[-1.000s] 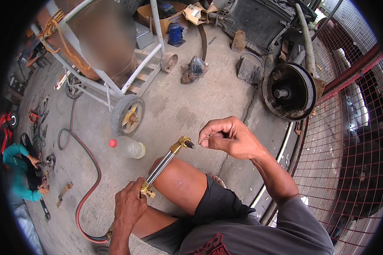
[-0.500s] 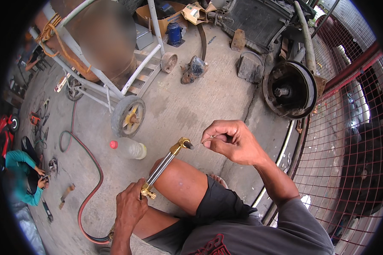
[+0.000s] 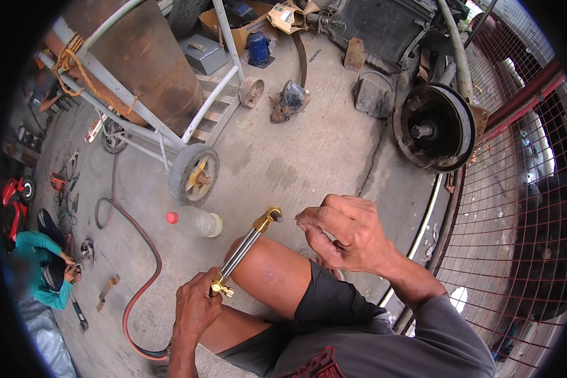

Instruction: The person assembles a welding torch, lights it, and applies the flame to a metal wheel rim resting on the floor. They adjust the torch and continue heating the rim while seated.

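My left hand [image 3: 195, 305] is wrapped round the handle of a cutting torch [image 3: 238, 253], just below its brass valve knob. The torch has steel tubes and an angled brass head, and it slants up over my bare knee. My right hand [image 3: 351, 232] is closed in a pinch a little to the right of the torch's nozzle [image 3: 276, 216]. A thin piece of wire is in that pinch, mostly hidden by the fingers. Hand and nozzle look slightly apart.
A red and green hose [image 3: 146, 242] curves across the concrete to the left. A clear plastic bottle [image 3: 198, 222] stands near a wheeled cart [image 3: 195, 170] carrying a rusty cylinder. A person in teal sleeves [image 3: 34, 239] works far left. Wire mesh fencing [image 3: 516, 208] runs along the right.
My right hand has turned knuckles-up and dropped slightly, its pinch still beside the nozzle. The wire shows less now. My left hand keeps hold of the torch, almost unmoved.
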Motion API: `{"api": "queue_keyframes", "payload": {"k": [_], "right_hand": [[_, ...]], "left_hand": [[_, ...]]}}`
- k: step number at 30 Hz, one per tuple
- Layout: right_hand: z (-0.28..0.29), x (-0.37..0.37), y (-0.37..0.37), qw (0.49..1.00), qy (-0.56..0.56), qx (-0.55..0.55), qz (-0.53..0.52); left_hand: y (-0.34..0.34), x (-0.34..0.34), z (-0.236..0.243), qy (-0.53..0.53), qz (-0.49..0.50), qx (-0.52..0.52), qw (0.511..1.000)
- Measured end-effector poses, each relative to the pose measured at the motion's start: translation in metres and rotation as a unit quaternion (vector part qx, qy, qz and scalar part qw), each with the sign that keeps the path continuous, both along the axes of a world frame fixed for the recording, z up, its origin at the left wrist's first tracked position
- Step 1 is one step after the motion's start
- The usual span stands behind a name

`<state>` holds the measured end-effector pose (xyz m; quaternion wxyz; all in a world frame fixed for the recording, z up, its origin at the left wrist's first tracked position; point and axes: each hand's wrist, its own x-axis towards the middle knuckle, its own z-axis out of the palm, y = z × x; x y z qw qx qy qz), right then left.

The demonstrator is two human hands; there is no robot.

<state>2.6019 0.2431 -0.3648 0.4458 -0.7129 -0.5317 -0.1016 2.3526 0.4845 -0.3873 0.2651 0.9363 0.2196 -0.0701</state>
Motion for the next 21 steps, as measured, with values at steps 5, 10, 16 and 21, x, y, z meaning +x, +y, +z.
{"api": "queue_keyframes", "payload": {"k": [5, 10, 16, 21], "right_hand": [[-0.0009, 0.0008, 0.0036, 1.000, -0.014, 0.007, 0.007], [-0.0005, 0.0014, 0.0063, 1.000, -0.025, 0.004, 0.007], [-0.0007, 0.0014, 0.0085, 1.000, -0.026, 0.005, 0.010], [-0.0007, 0.0012, 0.0084, 1.000, -0.030, 0.000, 0.006]], "left_hand": [[0.0010, 0.0012, 0.0017, 0.006, 0.001, -0.005, 1.000], [0.0001, 0.0029, 0.0033, 0.001, 0.002, -0.009, 1.000], [-0.0007, 0.0036, 0.0058, 0.010, 0.004, -0.009, 1.000], [-0.0005, 0.0039, 0.0048, 0.008, 0.004, -0.005, 1.000]]}}
